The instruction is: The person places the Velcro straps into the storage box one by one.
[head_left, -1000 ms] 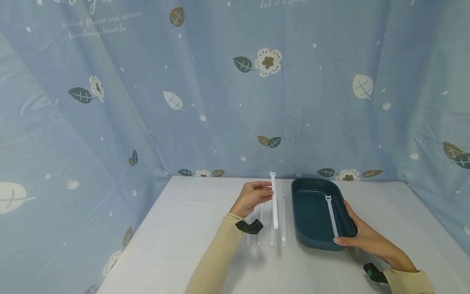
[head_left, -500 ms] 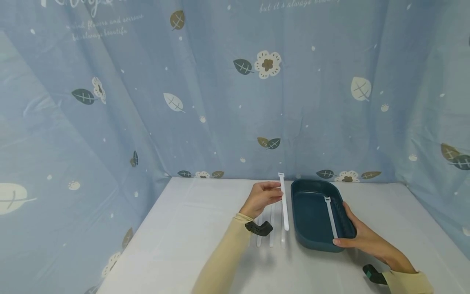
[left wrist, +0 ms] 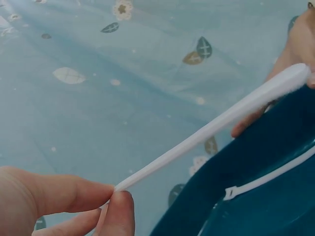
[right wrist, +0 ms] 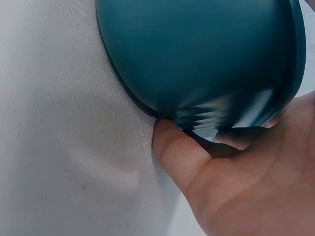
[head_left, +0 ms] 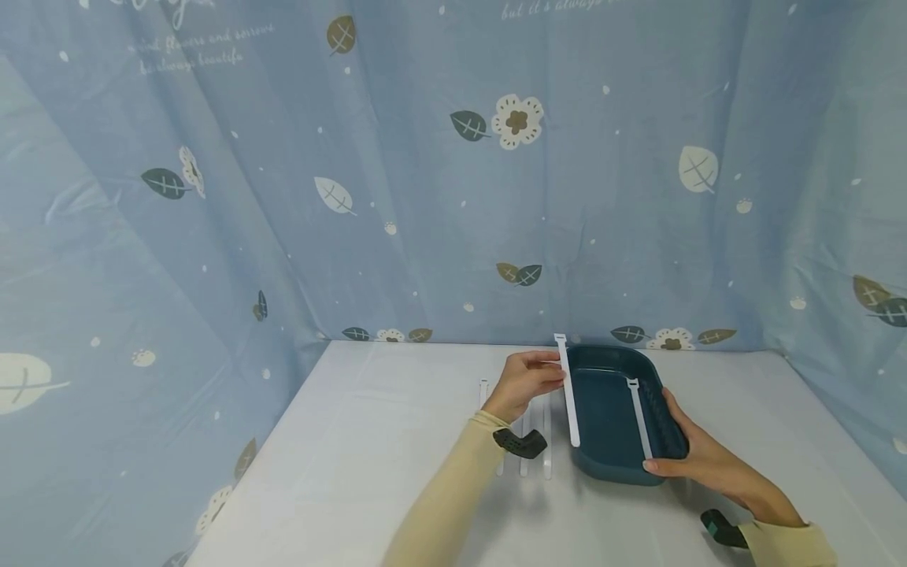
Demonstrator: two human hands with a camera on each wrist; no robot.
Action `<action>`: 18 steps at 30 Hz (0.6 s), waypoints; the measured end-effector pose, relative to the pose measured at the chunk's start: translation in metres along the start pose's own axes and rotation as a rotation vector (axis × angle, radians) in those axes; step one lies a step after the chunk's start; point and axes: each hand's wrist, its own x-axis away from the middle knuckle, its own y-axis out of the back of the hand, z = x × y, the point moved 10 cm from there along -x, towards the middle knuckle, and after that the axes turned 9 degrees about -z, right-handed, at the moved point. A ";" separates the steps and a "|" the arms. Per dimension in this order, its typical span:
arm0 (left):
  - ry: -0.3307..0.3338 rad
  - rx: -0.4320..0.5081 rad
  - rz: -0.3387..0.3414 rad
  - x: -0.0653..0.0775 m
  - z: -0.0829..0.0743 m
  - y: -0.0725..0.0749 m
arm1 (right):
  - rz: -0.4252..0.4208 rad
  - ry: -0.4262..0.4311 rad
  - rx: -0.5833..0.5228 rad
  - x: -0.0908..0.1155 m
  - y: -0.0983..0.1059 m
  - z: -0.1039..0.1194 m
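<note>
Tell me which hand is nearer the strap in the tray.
Right. The right hand grips the tray on its right side, beside that strap; the left hand is farther off, left of the tray, pinching another strap.

The dark teal, rounded plastic tub [head_left: 602, 425] at lower right looks smooth and shiny; the long white cloth-like strip [head_left: 571, 409] over its left edge looks fuzzy.

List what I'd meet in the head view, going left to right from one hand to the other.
Left hand → pinched white strap → second white strap, inside the dark teal tray → right hand, gripping the tray's right side.
</note>
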 end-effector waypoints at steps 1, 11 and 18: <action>-0.002 -0.002 0.004 0.000 0.000 -0.002 | -0.001 -0.003 0.003 0.000 0.000 -0.001; -0.008 -0.015 0.013 -0.005 0.006 -0.021 | -0.022 -0.016 0.025 0.001 0.001 0.001; 0.008 0.019 0.016 -0.010 0.009 -0.031 | -0.021 -0.018 0.022 0.001 0.000 0.001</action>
